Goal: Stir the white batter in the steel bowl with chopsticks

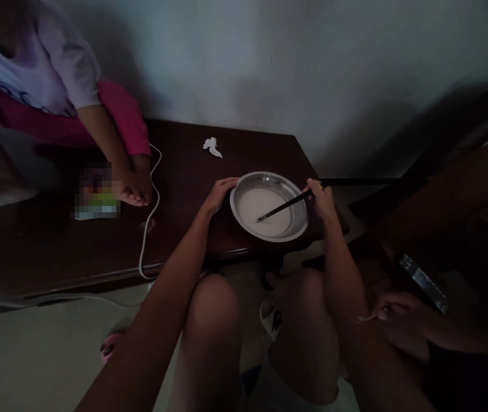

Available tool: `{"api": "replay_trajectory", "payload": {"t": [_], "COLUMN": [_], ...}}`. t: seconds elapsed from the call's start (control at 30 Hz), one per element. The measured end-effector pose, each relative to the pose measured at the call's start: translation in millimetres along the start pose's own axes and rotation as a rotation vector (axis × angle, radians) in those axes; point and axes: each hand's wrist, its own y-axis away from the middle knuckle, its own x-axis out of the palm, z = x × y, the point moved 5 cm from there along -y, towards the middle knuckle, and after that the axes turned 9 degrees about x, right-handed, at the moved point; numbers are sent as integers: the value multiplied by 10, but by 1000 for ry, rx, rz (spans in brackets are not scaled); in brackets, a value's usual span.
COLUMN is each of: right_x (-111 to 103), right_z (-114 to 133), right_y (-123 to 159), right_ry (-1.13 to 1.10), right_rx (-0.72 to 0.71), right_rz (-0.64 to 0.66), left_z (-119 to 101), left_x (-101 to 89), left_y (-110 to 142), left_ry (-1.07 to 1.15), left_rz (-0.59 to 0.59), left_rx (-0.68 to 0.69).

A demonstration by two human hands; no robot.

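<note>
A round metal bowl (235,214) stands near the front right edge of a dark wooden table, with a pale whitish liquid or batter (265,206) inside. My left hand (221,194) grips the bowl's left rim, its fingers lying along the edge. At the opposite side, my right hand (321,199) is closed around a pair of dark chopsticks (289,204). The chopsticks slant down to the left across the bowl, their wet-looking tips at the pale mixture. Whether my right hand also touches the rim, I cannot tell.
A crumpled white tissue (213,147) lies behind the bowl on the table (183,171). A white cable (153,189) runs over the front edge. One person (55,74) sits on the table at left; another person's hand (398,306) is low right, near a phone-like device (424,283).
</note>
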Motion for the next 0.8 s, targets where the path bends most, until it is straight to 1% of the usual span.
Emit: {"api": "replay_trajectory", "payload": {"t": [0.07, 0.1, 0.2, 0.23, 0.37, 0.4, 0.47, 0.53, 0.67, 0.8], "right_x": [-21, -22, 4, 10, -3, 3, 34, 46, -4, 49], "right_z": [2, 0, -1, 6, 42, 44, 40, 42, 33, 32], "right_y": [6, 8, 13, 15, 25, 28, 32, 31, 14, 9], "right_ry": [-13, -16, -7, -2, 12, 16, 24, 24, 13, 27], "right_rx": [-7, -7, -4, -10, -22, -11, 10, 1, -20, -5], "right_rz": [-29, -22, 44, 49, -36, -34, 11, 27, -68, 27], "left_z": [0, 1, 5, 8, 22, 23, 20, 12, 5, 14], "left_x": [-7, -8, -1, -3, -18, -17, -12, -9, -7, -1], "left_y": [3, 4, 5, 4, 2, 2, 3, 4, 4, 0], "left_ry": [-8, -9, 1, 5, 12, 15, 19, 15, 4, 12], "left_rz": [-10, -9, 3, 0, -23, -20, -13, -9, -3, 15], "left_rx": [-5, -10, -18, -19, -20, -20, -18, -12, 4, 7]}}
